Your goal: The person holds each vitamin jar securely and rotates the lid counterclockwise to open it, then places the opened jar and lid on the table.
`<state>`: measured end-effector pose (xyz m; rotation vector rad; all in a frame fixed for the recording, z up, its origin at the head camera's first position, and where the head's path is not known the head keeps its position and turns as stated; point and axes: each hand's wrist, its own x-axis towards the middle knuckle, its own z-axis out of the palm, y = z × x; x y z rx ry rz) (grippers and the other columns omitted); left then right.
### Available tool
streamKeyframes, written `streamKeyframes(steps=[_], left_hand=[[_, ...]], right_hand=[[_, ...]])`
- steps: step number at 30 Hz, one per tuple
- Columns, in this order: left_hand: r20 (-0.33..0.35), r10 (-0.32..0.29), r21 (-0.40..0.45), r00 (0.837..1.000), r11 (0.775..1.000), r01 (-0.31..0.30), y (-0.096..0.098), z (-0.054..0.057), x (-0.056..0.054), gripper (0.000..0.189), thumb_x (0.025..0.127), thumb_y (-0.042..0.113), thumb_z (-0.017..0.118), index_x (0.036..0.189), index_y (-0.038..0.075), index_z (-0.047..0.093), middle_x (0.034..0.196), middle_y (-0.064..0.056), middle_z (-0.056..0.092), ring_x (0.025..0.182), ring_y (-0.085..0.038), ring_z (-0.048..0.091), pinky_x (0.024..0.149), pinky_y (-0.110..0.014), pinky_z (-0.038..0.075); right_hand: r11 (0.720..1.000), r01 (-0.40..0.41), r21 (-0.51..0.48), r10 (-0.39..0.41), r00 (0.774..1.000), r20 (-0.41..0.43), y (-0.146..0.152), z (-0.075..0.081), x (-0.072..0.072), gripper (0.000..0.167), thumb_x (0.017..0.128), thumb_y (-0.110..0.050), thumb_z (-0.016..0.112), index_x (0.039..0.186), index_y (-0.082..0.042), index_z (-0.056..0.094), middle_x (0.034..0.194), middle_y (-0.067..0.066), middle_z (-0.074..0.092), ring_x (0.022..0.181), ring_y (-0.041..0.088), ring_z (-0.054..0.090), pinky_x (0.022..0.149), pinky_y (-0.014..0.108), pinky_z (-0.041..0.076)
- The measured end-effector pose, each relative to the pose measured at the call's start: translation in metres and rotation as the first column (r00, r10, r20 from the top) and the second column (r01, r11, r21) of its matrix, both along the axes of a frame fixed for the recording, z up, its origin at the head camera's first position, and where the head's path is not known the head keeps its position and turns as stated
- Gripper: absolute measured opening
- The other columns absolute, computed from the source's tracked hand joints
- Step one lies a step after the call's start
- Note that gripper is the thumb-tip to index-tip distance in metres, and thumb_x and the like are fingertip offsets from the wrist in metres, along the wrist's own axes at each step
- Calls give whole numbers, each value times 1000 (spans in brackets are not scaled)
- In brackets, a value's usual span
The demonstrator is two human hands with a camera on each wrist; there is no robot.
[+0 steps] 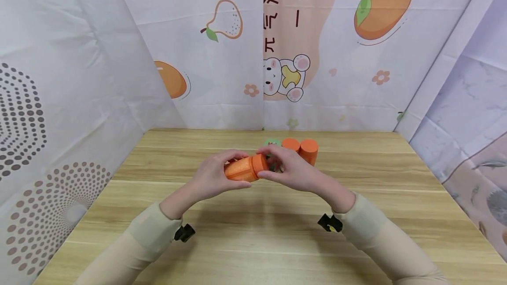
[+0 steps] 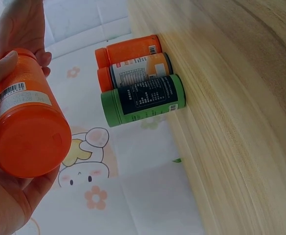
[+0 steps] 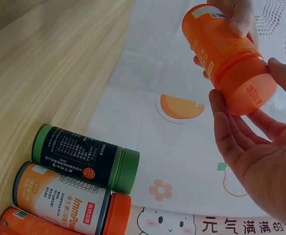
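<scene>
An orange bottle (image 1: pixel 241 169) with an orange screw cap (image 1: pixel 259 164) lies tilted nearly sideways in the air above the table. My left hand (image 1: pixel 215 173) grips its body near the base, thumb on one side and fingers on the other. My right hand (image 1: pixel 291 168) holds the cap between thumb and fingertips. Raised print shows on the cap top in the right wrist view, where the cap sits on the bottle (image 3: pixel 226 41). The flat orange base (image 2: pixel 33 139) faces the left wrist camera.
Behind the hands, three upright containers stand in a row on the wooden table (image 1: pixel 261 241): a green one (image 2: pixel 143 100), a white-and-orange one (image 2: pixel 138 71) and an orange one (image 2: pixel 130 49). A printed curtain (image 1: pixel 222 69) hangs along the table's back edge.
</scene>
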<state>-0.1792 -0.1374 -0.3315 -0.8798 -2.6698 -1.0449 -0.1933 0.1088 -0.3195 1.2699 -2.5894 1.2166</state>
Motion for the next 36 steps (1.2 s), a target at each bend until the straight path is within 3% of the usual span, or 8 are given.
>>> streamKeyframes(steps=[8,15,21,24,29,32,36], left_hand=[[-11,0,4,1000,1000,0,0,0,-1,60,70,36,88,122,21,63,109,9,65,83,-9,58,67,-31,49],[-1,-1,11,1000,1000,1,-1,1,-2,61,69,37,89,121,22,63,108,9,65,82,-9,58,67,-32,49],[0,-5,2,1000,1000,5,-1,0,-2,61,69,37,88,122,21,63,109,9,65,83,-9,58,68,-31,49],[1,1,-4,1000,1000,-1,-1,0,-2,61,69,38,88,122,21,63,109,8,65,83,-10,58,67,-31,49],[9,7,-13,1000,1000,-7,-1,0,-1,62,70,39,88,123,20,63,111,8,64,85,-11,57,68,-31,49],[6,1,-16,1000,1000,0,-1,0,-1,62,71,38,87,123,19,62,112,7,64,87,-11,58,70,-31,50],[3,1,-20,1000,1000,0,-1,0,-1,61,71,37,88,123,18,63,112,7,64,87,-11,58,70,-31,50]], right_hand=[[998,-53,-34,51,998,-45,1,0,0,51,85,-13,77,129,-6,53,107,5,59,91,17,60,71,42,54],[991,-110,-72,100,987,-125,1,-3,-3,53,81,-9,80,128,-7,54,112,2,58,96,17,60,79,32,53],[987,-131,-93,116,982,-149,1,-3,-3,54,80,-8,81,127,-7,54,113,1,57,98,16,59,80,35,53],[992,-99,-73,90,988,-125,1,-1,-2,54,83,-13,79,129,-7,52,114,2,58,100,18,60,77,35,53],[999,26,-27,-26,1000,-16,1,4,1,48,91,-22,70,133,-10,50,118,3,60,98,15,61,66,34,52],[997,70,-22,-69,997,47,1,5,1,44,95,-24,65,134,-11,50,122,4,59,97,14,63,70,34,54],[997,78,-9,-77,994,73,-1,5,1,40,96,-25,63,132,-8,53,118,3,60,92,12,63,74,32,54]])
